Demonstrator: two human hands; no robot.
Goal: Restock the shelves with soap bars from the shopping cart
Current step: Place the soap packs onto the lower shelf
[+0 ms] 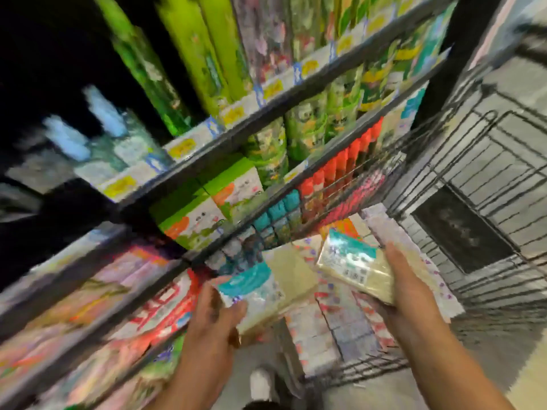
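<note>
The frame is blurred by motion. My left hand grips a cream soap bar pack with a teal label, held low in front of the shelves. My right hand grips a second pack of the same kind over the wire shopping cart. More packs with pink and white wrapping lie in the cart under both hands.
Dark metal shelves slant across the left and centre, filled with green tubes, green-and-white boxes and red and teal packets. Lower shelves at left hold pink and red packs. Grey floor tiles show at right. A white shoe is below.
</note>
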